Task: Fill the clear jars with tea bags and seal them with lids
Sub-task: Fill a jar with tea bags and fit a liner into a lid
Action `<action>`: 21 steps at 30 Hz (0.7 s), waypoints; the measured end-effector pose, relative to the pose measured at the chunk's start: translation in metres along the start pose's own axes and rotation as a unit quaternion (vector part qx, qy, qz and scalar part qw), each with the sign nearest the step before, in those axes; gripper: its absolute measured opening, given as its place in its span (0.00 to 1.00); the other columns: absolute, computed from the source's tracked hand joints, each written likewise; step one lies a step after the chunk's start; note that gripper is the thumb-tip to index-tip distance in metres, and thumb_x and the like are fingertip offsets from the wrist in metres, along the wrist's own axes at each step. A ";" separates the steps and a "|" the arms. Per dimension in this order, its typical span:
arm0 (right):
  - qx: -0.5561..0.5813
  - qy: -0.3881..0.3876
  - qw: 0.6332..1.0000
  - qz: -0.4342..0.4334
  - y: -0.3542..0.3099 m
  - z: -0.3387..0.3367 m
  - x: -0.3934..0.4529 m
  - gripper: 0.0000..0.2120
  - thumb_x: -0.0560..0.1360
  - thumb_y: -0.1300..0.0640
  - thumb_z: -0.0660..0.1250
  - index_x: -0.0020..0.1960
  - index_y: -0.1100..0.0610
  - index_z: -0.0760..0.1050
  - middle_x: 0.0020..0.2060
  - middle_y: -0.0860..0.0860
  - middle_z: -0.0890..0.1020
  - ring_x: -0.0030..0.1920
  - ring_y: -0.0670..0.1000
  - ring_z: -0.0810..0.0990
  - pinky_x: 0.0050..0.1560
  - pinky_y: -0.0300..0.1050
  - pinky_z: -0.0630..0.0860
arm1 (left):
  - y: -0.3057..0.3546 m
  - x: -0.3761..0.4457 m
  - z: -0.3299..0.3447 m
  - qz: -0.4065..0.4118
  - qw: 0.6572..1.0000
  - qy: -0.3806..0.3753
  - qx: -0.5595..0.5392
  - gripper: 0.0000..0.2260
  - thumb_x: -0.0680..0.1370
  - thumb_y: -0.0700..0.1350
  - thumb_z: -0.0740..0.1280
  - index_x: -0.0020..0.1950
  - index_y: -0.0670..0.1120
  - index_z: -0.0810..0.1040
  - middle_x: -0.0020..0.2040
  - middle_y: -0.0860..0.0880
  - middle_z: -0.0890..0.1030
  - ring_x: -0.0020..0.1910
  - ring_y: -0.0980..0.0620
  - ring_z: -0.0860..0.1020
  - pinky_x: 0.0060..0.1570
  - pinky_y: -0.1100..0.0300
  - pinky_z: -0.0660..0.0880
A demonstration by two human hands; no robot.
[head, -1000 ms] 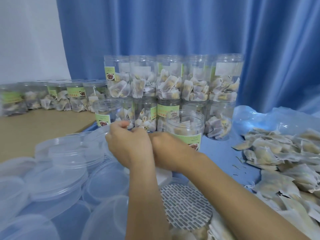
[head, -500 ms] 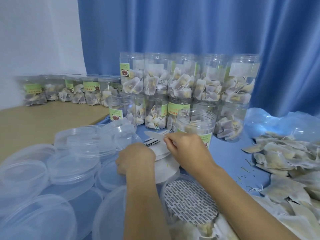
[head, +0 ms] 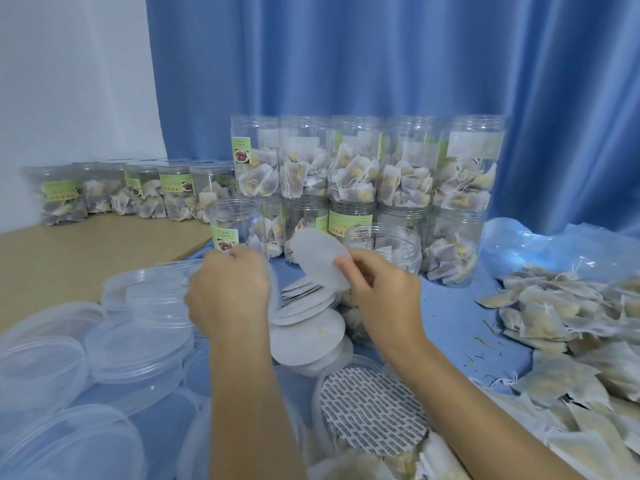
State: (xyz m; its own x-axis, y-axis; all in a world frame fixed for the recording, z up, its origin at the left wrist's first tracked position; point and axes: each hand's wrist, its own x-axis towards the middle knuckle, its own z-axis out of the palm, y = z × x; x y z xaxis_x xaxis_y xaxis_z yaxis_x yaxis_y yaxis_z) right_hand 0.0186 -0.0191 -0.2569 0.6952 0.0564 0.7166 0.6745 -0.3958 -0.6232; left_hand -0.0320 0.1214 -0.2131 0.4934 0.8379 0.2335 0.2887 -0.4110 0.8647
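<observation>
Right hand (head: 379, 292): pinches thin white round liner disc (head: 320, 259) at its lower right edge, thumb on top; disc tilted, face toward camera, fanning up and left from the grip.
Left hand (head: 228, 292): back to camera, fingers curled at left side of disc stack; can't tell what they hold.
Stack: more white round discs (head: 306, 327) piled loosely just below the lifted one, btwn both hands.
Open jar: clear plastic jar w/ green label (head: 389, 242), upright, mouth up, just behind right hand.
Lids: clear plastic lids (head: 138, 337) heaped at left on blue-covered surface (head: 446, 313).
Tea bags: loose pile (head: 571, 323) at right.
Rear: filled, lidded jars (head: 363, 164) stacked two high.
</observation>
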 end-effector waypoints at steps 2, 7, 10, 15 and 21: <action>0.053 0.017 0.997 0.050 -0.001 0.000 0.002 0.07 0.76 0.55 0.67 0.53 0.52 0.81 0.36 0.39 0.80 0.39 0.31 0.76 0.39 0.22 0.69 | 0.006 -0.006 -0.004 -0.022 0.988 0.051 -0.147 0.15 0.80 0.46 0.54 0.44 0.40 0.76 0.41 0.42 0.76 0.46 0.41 0.71 0.43 0.56 0.60; 0.240 0.038 0.959 0.143 -0.013 -0.007 0.009 0.06 0.78 0.56 0.64 0.47 0.46 0.76 0.34 0.40 0.82 0.35 0.39 0.81 0.31 0.33 0.77 | 0.008 -0.009 0.002 -0.201 0.806 -0.096 -0.549 0.17 0.78 0.49 0.55 0.29 0.48 0.60 0.20 0.54 0.58 0.17 0.55 0.54 0.19 0.68 0.52; 0.334 -0.027 0.918 0.211 -0.019 -0.014 0.014 0.07 0.79 0.58 0.63 0.47 0.49 0.78 0.33 0.43 0.83 0.33 0.39 0.81 0.29 0.34 0.76 | -0.001 -0.005 0.013 -0.238 0.721 -0.200 -0.619 0.18 0.80 0.50 0.52 0.30 0.49 0.58 0.20 0.54 0.57 0.16 0.56 0.54 0.19 0.69 0.50; 0.437 -0.163 0.832 0.300 -0.019 -0.017 0.017 0.10 0.80 0.58 0.60 0.57 0.61 0.77 0.29 0.46 0.80 0.25 0.42 0.76 0.25 0.33 0.71 | 0.001 -0.012 0.031 -0.251 0.655 -0.303 -0.645 0.06 0.71 0.44 0.59 0.34 0.47 0.70 0.35 0.51 0.70 0.32 0.53 0.68 0.34 0.64 0.65; 0.330 -0.209 0.887 0.248 -0.020 -0.014 0.014 0.08 0.78 0.55 0.64 0.50 0.55 0.81 0.34 0.49 0.79 0.31 0.46 0.74 0.29 0.35 0.71 | 0.017 -0.027 0.043 -0.232 0.728 -0.237 -0.600 0.13 0.80 0.48 0.53 0.43 0.46 0.73 0.40 0.44 0.76 0.41 0.44 0.75 0.42 0.55 0.70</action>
State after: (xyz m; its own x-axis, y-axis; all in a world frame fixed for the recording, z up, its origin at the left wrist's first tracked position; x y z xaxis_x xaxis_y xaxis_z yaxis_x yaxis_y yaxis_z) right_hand 0.0114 -0.0238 -0.2303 0.8850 0.4150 0.2109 0.1634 0.1473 -0.9755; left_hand -0.0052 0.0765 -0.2236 0.8813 0.4509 -0.1412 -0.2694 0.7251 0.6338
